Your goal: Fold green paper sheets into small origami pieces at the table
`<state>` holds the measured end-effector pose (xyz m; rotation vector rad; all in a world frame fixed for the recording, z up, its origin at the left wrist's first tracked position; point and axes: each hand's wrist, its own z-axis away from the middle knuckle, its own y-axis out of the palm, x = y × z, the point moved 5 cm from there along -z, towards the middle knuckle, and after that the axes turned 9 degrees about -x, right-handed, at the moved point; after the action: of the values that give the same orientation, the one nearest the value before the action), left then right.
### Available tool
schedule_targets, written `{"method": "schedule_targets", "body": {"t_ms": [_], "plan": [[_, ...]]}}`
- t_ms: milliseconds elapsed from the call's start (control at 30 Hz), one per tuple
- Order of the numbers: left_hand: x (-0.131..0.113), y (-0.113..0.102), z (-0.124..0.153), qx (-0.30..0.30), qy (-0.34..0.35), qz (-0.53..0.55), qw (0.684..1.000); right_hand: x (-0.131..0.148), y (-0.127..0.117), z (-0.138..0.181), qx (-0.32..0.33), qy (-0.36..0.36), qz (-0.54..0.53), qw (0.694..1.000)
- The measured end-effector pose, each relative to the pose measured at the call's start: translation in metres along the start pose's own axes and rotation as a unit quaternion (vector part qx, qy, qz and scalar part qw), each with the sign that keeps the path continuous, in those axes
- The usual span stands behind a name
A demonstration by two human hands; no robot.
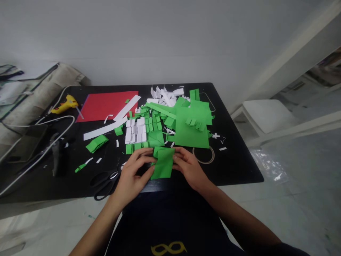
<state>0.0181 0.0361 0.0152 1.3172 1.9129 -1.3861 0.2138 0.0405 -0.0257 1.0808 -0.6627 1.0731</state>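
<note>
A folded piece of green paper (164, 163) is held between my two hands at the front edge of the black table. My left hand (137, 169) pinches its left side, thumb in front and fingers behind. At its right edge, the fingers of my right hand (188, 165) close on the paper. Black scissors (105, 183) lie beside my left wrist, partly covered by it. Just beyond the hands are folded white paper pieces (135, 131), folded green pieces (153, 124) and a large green sheet (191, 131).
Red sheets (109, 105) and long white strips (106, 129) lie at the back left. A yellow glue gun (65, 104), a white cable (66, 129) and a phone (28, 142) are further left. A tape ring (204, 161) sits right of my hands; white scraps (162, 96) are heaped behind.
</note>
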Motion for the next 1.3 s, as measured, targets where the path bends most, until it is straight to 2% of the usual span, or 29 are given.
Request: {"method": "schedule_targets", "body": {"t_ms": [167,300,567,733,833,967,1133,1233,1300], "plan": [[-0.002,0.004,0.004,-0.005,-0.032,0.068,0.997,0.001,0.001,0.0,-0.011,0.024,-0.078,0.997],[-0.004,0.006,0.005,0.009,-0.068,0.134,0.989,0.001,0.001,0.001,-0.017,0.02,-0.082,0.996],[0.001,0.008,-0.001,-0.005,-0.141,0.083,0.987,-0.006,0.002,0.004,-0.018,0.013,-0.045,0.999],[-0.001,0.009,-0.005,0.017,-0.156,0.09,0.984,-0.008,0.001,0.003,-0.006,-0.002,-0.005,1.0],[-0.002,0.006,-0.007,0.021,-0.133,0.064,0.989,-0.003,0.0,0.002,0.005,-0.003,0.014,1.0],[-0.006,-0.004,-0.012,0.005,-0.051,-0.018,0.999,0.016,-0.003,0.001,0.013,-0.019,0.034,0.999],[-0.019,-0.008,-0.022,-0.002,0.048,-0.05,0.998,0.03,-0.002,0.0,0.045,-0.048,0.167,0.984],[-0.023,-0.009,-0.028,-0.016,0.059,-0.048,0.997,0.026,-0.001,-0.002,0.063,-0.041,0.203,0.976],[-0.023,-0.01,-0.031,-0.033,0.042,-0.042,0.998,0.023,0.0,-0.001,0.071,-0.031,0.206,0.976]]}}
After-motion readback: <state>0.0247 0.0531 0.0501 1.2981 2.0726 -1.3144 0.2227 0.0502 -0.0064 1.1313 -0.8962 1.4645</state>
